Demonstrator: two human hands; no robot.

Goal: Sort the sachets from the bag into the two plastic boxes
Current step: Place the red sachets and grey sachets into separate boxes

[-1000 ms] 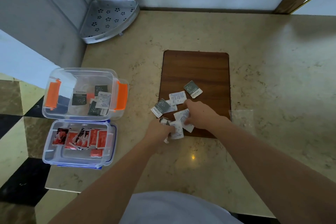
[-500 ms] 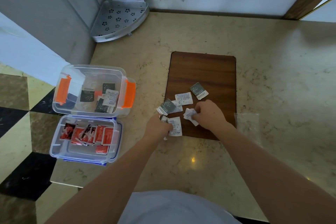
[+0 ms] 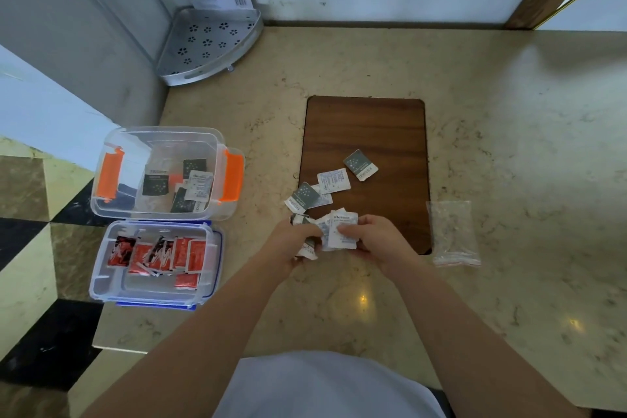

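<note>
**Both hands full of sachets at the near edge of the board**

While the two hands meet over the near left corner of the wooden board [image 3: 366, 132], each one is closed round paper sachets. The left hand [image 3: 291, 243] has its fingers curled on a small crumpled bunch of sachets [image 3: 307, 249], grey and white, partly hidden in the fist. The right hand [image 3: 376, 241] pinches a white sachet [image 3: 342, 229] by its right edge, thumb on top, and this sachet touches the left hand's bunch.

Four more sachets lie loose on the board just beyond the hands: a grey one [image 3: 303, 197] hanging over the left edge, a white one half under it, another white one [image 3: 334, 180] beside that, and a grey one [image 3: 360, 164] a little apart toward the middle.

The clear bag [image 3: 453, 231] lies flat on the stone counter [image 3: 509, 146], just right of the board.

On the counter's left end stand the two boxes, touching. The far box [image 3: 217, 142], with orange clips, holds grey and white sachets. The near box [image 3: 217, 248], with a blue rim, holds red sachets.

A metal corner shelf [image 3: 210, 44] sits against the back wall.
</note>
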